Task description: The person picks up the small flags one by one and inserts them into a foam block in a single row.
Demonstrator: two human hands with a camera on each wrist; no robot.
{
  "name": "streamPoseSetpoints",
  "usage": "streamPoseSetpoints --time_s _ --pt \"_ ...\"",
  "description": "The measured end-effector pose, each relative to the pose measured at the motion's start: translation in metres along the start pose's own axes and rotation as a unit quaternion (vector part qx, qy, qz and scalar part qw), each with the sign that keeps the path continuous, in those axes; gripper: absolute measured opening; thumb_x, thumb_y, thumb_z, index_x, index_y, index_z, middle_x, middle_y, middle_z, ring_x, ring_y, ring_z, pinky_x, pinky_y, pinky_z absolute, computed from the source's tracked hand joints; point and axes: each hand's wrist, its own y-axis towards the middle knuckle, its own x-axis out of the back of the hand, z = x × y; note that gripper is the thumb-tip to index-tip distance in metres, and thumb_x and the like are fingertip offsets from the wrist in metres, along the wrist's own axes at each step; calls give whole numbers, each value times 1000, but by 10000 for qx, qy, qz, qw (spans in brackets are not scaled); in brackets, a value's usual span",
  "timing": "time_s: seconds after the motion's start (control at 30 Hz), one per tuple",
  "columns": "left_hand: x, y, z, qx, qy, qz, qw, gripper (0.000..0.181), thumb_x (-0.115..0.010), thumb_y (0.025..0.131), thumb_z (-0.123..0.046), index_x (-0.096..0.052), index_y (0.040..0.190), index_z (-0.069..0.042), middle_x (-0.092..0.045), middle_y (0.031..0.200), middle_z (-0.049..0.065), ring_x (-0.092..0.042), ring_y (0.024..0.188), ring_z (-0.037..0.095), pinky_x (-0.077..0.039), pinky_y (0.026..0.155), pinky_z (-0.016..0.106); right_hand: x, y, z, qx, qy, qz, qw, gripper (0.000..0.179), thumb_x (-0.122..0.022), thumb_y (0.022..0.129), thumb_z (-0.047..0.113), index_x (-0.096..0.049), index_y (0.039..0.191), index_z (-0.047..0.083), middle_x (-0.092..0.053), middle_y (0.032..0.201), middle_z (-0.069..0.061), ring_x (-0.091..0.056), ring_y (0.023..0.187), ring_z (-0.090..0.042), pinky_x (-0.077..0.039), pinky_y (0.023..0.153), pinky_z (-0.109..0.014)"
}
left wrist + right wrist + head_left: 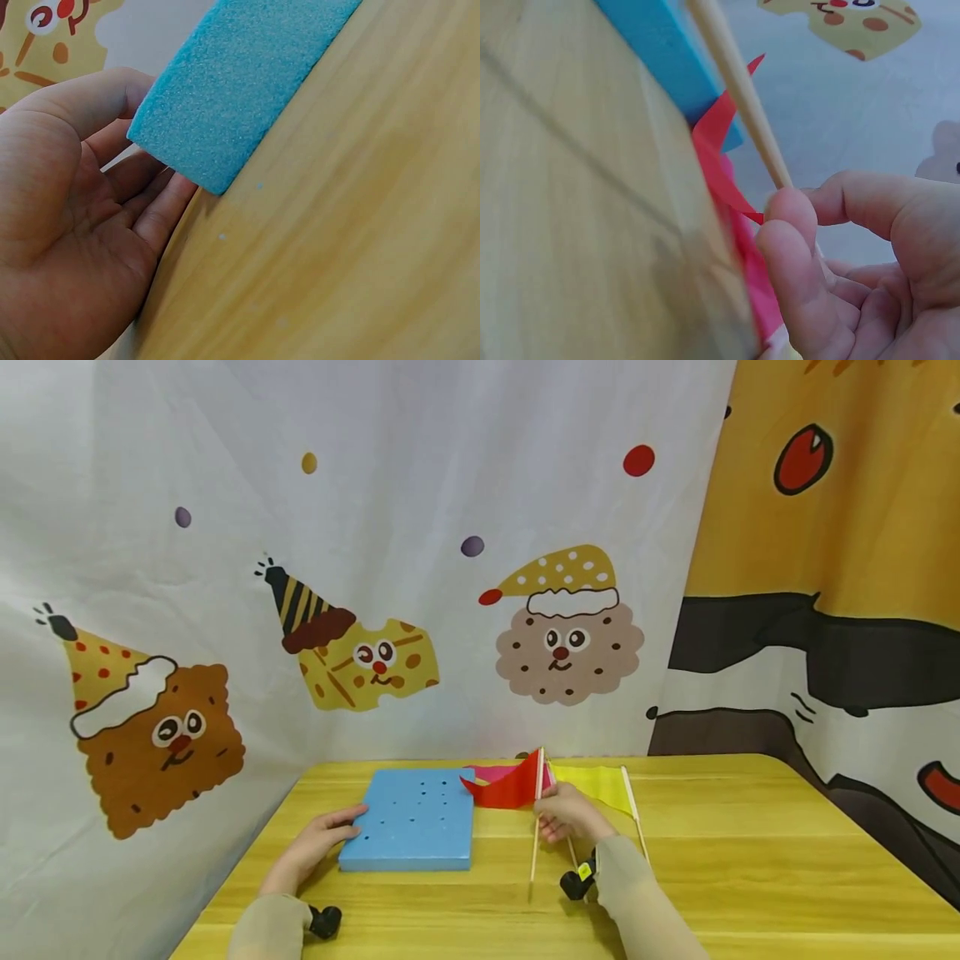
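Note:
On the table lies a blue foam block [416, 827] with several small holes in its top. At its left edge, my left hand [318, 839] holds the side, fingers bent against the foam; the left wrist view shows the block's corner [217, 112] close by the fingers [161, 214]. My right hand [566, 814] pinches the wooden stick [742, 90] of a red flag [510, 783] between thumb and fingertips. This flag stands nearly upright, its cloth reaching toward the block's right edge. Behind the hand are a pink flag [491, 772] and a yellow flag [600, 785].
The wooden table [750, 860] runs back to a white printed curtain [420, 485]. A darker patterned cloth [825, 677] hangs at the right. Tiny blue crumbs [222, 236] lie near the block.

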Motion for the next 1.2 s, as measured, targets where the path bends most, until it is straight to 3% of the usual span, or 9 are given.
streamPoseSetpoints --time_s 0.27,0.53,0.7,0.9,1.2 --pt "-1 0 0 -251 113 70 9996 48 -59 97 -18 -49 142 -3 -36 151 20 -25 140 42 -25 110 58 -1 -4 30 417 -245 -141 9987 43 -62 89 8 -47 126 -8 -60 65 -14 -57 44 -18 -56 47 -34" --pt "2 -4 -1 -491 263 142 9983 49 -57 99 -17 -46 144 -2 -34 151 21 -24 140 42 -25 110 57 -5 -9 66 1032 -498 332 9929 45 -61 90 8 -47 130 -7 -57 63 -12 -59 45 -19 -57 52 -41" --pt "1 -6 0 -451 198 127 9987 50 -58 98 -18 -47 144 -2 -34 151 21 -23 140 44 -23 110 60 -7 -13 89 1212 -575 470 9898 47 -60 90 6 -45 134 -6 -56 61 -12 -59 44 -22 -57 51 -42" --pt "2 -7 3 -329 195 61 9992 50 -60 97 -18 -48 143 -3 -35 151 20 -24 140 42 -24 110 59 -15 -14 114 1381 -793 511 9859 54 -61 92 10 -42 141 2 -59 71 -19 -64 51 -33 -57 53 -43" --pt "-3 -5 -1 -314 339 -153 9988 46 -61 97 -18 -53 140 -6 -39 149 19 -31 138 41 -30 109 56 -43 -1 135 1857 -877 655 9765 58 -57 95 9 -35 148 10 -58 73 -19 -65 53 -38 -56 56 -50"
